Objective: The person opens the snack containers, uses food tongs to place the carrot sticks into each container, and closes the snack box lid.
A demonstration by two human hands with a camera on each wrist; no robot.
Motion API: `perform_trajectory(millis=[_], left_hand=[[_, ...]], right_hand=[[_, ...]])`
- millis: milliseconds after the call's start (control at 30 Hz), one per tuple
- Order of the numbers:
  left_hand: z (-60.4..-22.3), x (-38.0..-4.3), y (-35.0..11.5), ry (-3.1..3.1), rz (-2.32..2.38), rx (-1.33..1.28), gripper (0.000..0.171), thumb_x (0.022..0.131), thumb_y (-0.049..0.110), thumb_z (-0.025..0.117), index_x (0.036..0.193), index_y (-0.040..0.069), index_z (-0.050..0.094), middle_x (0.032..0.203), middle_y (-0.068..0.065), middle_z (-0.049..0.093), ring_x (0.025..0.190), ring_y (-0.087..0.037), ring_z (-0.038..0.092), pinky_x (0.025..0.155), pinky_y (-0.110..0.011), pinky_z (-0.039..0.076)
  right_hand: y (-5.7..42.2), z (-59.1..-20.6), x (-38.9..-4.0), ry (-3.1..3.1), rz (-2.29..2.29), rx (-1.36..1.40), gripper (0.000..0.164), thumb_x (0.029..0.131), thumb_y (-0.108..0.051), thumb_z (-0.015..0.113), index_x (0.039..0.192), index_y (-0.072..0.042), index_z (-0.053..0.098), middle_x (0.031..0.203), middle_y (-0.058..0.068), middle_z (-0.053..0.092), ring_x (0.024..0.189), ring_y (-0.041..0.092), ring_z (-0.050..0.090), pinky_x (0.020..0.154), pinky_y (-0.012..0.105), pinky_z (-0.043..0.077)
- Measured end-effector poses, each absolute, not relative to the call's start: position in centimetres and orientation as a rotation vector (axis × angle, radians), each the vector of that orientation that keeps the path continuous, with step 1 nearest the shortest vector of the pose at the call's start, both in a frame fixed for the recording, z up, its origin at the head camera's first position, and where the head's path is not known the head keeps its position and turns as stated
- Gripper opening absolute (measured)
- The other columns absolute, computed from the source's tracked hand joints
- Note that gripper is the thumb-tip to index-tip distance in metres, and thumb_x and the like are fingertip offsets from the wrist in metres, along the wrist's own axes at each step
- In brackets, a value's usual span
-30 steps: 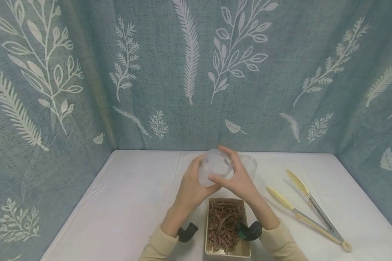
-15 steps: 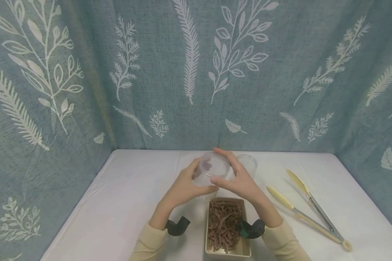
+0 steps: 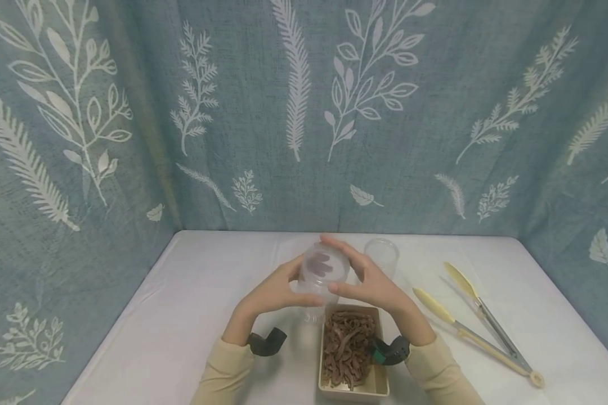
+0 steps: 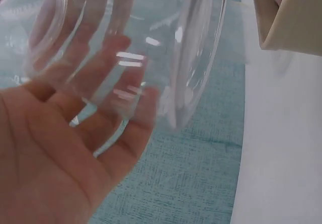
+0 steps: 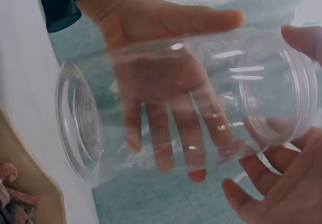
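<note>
A clear plastic jar (image 5: 166,108) is tilted between my hands in the air, just beyond a beige box (image 3: 387,388) of brown dried-looking strips (image 3: 347,349). My right hand (image 3: 372,281) grips the jar's upper, ringed end, thumb on one side and fingers on the other, as the right wrist view shows. On the other side is my left hand (image 3: 276,289), thumb out and fingers nearly straight and spread; the right wrist view shows them through the jar's clear wall. In the left wrist view its fingers (image 4: 128,148) lie along the jar's side.
A second clear container (image 3: 385,256) stands at the back of the white table (image 3: 192,298). Tongs (image 3: 496,332) with yellow tips lie spread on the right. Black wrist devices (image 3: 268,342) sit on both wrists. A blue-green leaf-patterned curtain (image 3: 263,112) surrounds the table's back and sides.
The jar and my right hand have shifted left and slightly down. My left hand has moved left and down, its thumb now further from the right thumb.
</note>
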State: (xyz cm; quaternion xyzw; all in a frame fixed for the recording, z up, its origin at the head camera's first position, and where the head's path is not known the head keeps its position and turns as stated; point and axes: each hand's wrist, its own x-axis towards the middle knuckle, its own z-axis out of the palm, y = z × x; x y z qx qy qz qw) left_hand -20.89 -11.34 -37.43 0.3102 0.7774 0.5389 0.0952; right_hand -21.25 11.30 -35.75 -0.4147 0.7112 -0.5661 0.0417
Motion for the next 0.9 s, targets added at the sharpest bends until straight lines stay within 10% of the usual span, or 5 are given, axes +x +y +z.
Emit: perform_trajectory(millis=[200, 433, 900], left_hand=[[-37.9, -21.0, -11.9, 2.133, 1.597, 1.075, 0.078, 0.075, 0.042, 0.074, 0.139, 0.014, 0.039, 0.132, -0.003, 0.052, 0.127, -0.021, 0.043, 0.108, -0.049, 0.029], [-37.7, -20.8, -12.0, 1.989, 1.509, 1.185, 0.092, 0.072, 0.06, 0.068, 0.135, -0.001, 0.04, 0.132, -0.018, 0.05, 0.129, -0.028, 0.04, 0.109, -0.054, 0.026], [-37.5, -21.8, -15.7, 2.266, 1.643, 0.981, 0.067, 0.082, 0.011, 0.07, 0.14, 0.021, 0.037, 0.13, -0.007, 0.052, 0.123, -0.028, 0.047, 0.101, -0.049, 0.038]], right_hand=[[11.3, -35.9, -21.4, 2.013, -1.728, -1.434, 0.071, 0.086, -0.018, 0.065, 0.146, -0.011, 0.027, 0.149, 0.009, 0.032, 0.139, 0.023, 0.025, 0.115, 0.03, 0.019], [11.4, -35.7, -21.2, 1.824, -1.733, -1.527, 0.073, 0.089, -0.031, 0.061, 0.146, -0.005, 0.023, 0.147, 0.014, 0.033, 0.136, 0.027, 0.03, 0.112, 0.036, 0.026], [11.2, -35.6, -23.2, 2.269, -1.649, -1.218, 0.067, 0.088, -0.025, 0.063, 0.146, -0.018, 0.03, 0.147, 0.001, 0.035, 0.13, 0.018, 0.037, 0.104, 0.047, 0.034]])
